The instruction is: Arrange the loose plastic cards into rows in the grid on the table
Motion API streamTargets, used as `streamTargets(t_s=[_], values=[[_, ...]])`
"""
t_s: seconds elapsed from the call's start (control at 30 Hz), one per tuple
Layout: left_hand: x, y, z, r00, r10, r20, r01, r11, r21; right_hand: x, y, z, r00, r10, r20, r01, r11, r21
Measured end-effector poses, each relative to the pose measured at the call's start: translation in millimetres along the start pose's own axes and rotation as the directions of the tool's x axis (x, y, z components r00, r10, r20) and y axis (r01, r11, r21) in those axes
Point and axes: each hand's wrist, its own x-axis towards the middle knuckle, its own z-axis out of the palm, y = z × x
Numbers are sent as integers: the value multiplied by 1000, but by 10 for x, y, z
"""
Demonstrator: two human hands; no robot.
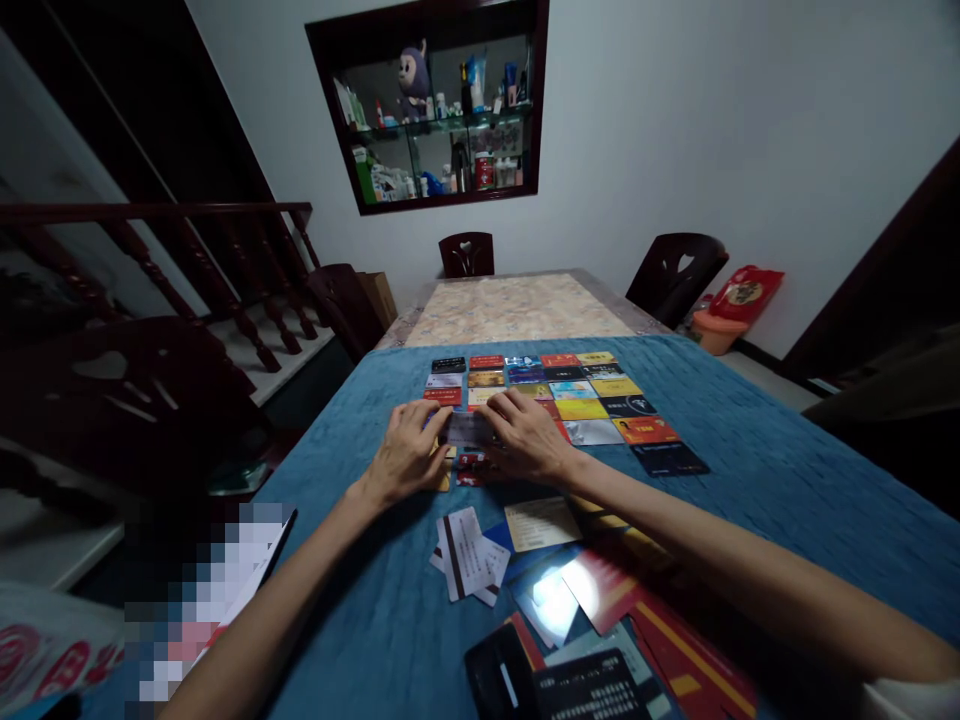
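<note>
Between my two hands is a greyish plastic card (pixel 466 429), tilted above the blue cloth. The fingers of my left hand (pixel 405 448) pinch its left end, and those of my right hand (pixel 529 438) close on its right end. Just beyond and to the right, several colourful cards lie in rows, including a yellow card (pixel 582 409), a silver card (pixel 592 432) and a dark navy card (pixel 670 459). Partly covered by my hands are a red card (pixel 471 470) and some others. Nearer me, white cards with dark stripes (pixel 466 552) overlap in a small pile.
A cream card (pixel 541 523), red cards and envelopes (pixel 694 650) and a black card (pixel 592 688) lie spread at the near right under my right forearm. The blue cloth (pixel 780 520) covers the table's near part. Dark chairs (pixel 675 268) stand around it.
</note>
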Motion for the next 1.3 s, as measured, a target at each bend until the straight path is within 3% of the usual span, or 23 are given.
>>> streamTargets(t_s=[0.27,0.57,0.8,1.07,1.3], values=[[203,-252,59,997,6,71,-10,999,49,196,166,181,999,21,24,-23,998,50],[421,-650,202,985,-75,157,85,995,-54,523,465,397,994,13,113,-16,999,30],[567,-966,353,969,-155,192,172,983,-72,799,592,621,981,87,172,-100,993,69],[697,-1175,598,918,-280,283,305,951,-47,946,697,867,952,177,251,-211,970,118],[783,-1295,873,870,-341,357,401,909,-111,1011,802,1067,896,270,353,-324,940,106]])
